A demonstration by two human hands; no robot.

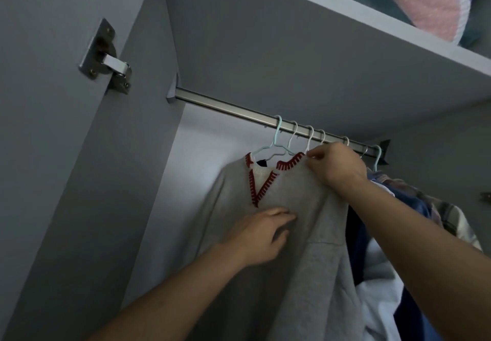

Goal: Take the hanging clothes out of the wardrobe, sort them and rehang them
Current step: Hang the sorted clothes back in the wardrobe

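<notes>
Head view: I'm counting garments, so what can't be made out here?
- Clothes right of the grey sweater: hidden behind the right hand and forearm, cut by the edge.
- Folded items on the top shelf: cropped by the frame.
- Sweater hem: off the bottom edge.

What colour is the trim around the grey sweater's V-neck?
Dark red stitching on a white band, on the grey sweater, seen in the head view.

- The left stretch of the rail [225,108] is left bare, with open space beneath it beside the wardrobe side wall [156,154].
- The right stretch is crowded by hanger hooks [309,134] and bunched clothes [393,234].
- Headroom above is limited by the shelf [345,56].
</notes>
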